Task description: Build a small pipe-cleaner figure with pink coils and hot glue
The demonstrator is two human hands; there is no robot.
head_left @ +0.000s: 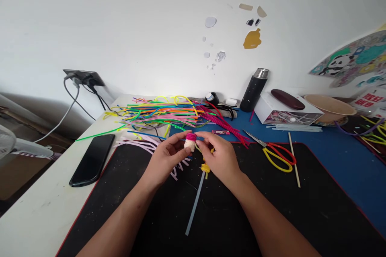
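A small coiled pipe-cleaner piece (189, 143), magenta on top and cream white below, is held upright over the black mat. My left hand (169, 153) grips it between thumb and fingers from the left. From the right, my right hand (219, 153) is closed in a pinch at its side, the fingertips partly hidden. Just below my right hand lies a yellow pipe-cleaner piece (205, 167), partly covered by the fingers. A translucent glue stick (194, 204) extends from it toward me on the mat.
Behind my hands lies a heap of coloured pipe cleaners (163, 112). Scissors (276, 154) and a thin wooden stick (294, 160) are on the right. A phone (93, 160) is at left. A black thermos (255, 90), a white box (286, 108) and a bowl (328, 108) stand by the wall.
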